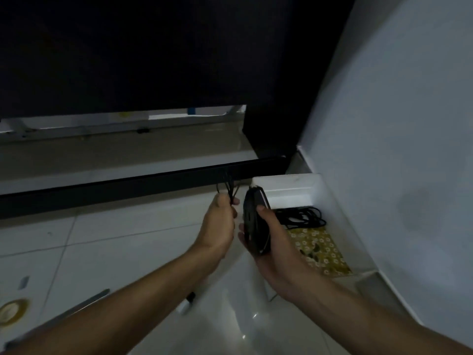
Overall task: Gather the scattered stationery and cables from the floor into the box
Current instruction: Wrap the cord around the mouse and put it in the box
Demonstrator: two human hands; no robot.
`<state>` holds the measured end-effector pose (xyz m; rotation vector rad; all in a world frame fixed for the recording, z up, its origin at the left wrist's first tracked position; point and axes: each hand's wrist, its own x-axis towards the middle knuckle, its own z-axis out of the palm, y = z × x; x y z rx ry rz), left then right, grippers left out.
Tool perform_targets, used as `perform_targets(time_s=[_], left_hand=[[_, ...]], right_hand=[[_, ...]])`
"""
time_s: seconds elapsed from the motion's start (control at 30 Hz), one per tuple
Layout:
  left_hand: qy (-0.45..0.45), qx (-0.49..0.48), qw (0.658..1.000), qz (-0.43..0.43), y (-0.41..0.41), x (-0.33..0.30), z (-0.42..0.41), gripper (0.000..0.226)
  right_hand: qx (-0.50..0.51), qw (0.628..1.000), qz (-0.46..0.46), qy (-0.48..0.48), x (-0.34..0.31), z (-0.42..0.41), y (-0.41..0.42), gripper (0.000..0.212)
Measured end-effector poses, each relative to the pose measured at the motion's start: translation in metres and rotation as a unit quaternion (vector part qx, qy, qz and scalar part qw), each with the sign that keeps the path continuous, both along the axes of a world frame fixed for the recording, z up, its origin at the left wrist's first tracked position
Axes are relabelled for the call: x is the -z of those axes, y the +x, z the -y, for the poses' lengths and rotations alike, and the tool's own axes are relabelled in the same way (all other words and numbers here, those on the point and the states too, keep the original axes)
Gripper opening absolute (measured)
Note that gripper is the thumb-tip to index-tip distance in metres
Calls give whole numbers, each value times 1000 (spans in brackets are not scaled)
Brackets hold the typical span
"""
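Above the white box (289, 190) at three o'clock, already holding a cable (302, 216), the left hand (220, 224) pinched cord loops (229, 185) and the right hand (268, 234) gripped a black mouse (253, 216); marker (186, 302), ruler (76, 307) and tape roll (11, 310) remained at seven o'clock.

You have one view only, from a wide-angle camera worn on your head. It looks forward and steeply down at the tiled floor (133, 242), close enough that both your forearms reach in from the bottom edge and meet near the middle. The wall (399, 124) runs down the right side, bent by the lens. A dark panel (143, 52) fills the upper half.
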<state>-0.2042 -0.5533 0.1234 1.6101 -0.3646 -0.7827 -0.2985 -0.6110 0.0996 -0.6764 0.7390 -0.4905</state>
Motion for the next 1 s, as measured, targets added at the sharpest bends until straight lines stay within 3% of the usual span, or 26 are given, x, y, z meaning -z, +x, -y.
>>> perform_targets(time_s=[0.13, 0.3, 0.4, 0.5, 0.6, 0.63, 0.77, 0.9, 1.0], left_hand=[[-1, 54, 995, 84, -48, 27, 14, 31], [23, 118, 985, 124, -81, 46, 42, 34], [21, 96, 986, 132, -88, 54, 53, 28], [24, 67, 992, 103, -90, 56, 60, 25], [108, 95, 974, 172, -86, 56, 63, 29], [121, 119, 971, 168, -82, 54, 62, 31], [66, 195, 979, -3, -64, 45, 63, 25], [90, 164, 980, 67, -56, 46, 71, 17], [71, 154, 985, 36, -58, 48, 78, 11]], right_hand=[[29, 1000, -1, 1, 10, 8, -29, 46], [65, 993, 28, 98, 15, 21, -49, 57], [40, 998, -16, 52, 15, 34, -62, 51], [33, 999, -26, 25, 18, 37, -65, 31], [6, 999, -39, 1, 22, 42, -69, 26], [-11, 999, -45, -7, 24, 47, -72, 29], [-89, 994, -56, -45, 32, 69, -87, 63], [-124, 987, -38, -89, 33, 89, -92, 68], [-129, 983, -47, -119, 33, 102, -95, 71]])
